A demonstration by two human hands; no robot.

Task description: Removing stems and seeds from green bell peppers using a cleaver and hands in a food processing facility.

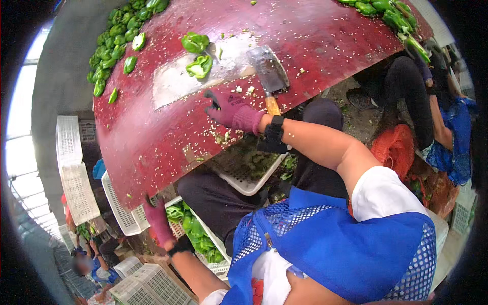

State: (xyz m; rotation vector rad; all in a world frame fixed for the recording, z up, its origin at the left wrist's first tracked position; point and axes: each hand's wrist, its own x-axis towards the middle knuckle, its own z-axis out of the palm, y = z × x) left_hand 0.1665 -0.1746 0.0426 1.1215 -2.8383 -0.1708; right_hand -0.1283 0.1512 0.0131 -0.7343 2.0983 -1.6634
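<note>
My right hand (228, 110), in a purple knit glove with dark fingertips, is over the red tabletop (160, 141), its fingers curled and apart with nothing seen in them. A cleaver (270, 72) with a wooden handle lies beyond it, partly on a pale cutting board (171, 82). A green bell pepper (195, 42) and an opened pepper piece (199, 67) lie at the board, amid scattered seeds. My left hand (158, 219), also gloved, is low at the table's left edge, above a white crate of green peppers (204, 240); its fingertips are partly hidden and no held thing shows.
A heap of green peppers (114, 42) lines the table's far left; more peppers (392, 15) lie far right. A white crate (244, 187) holding scraps stands beneath the table edge. A co-worker's arm (440, 118) and red mesh sacks (394, 152) are at right; stacked crates (78, 190) at left.
</note>
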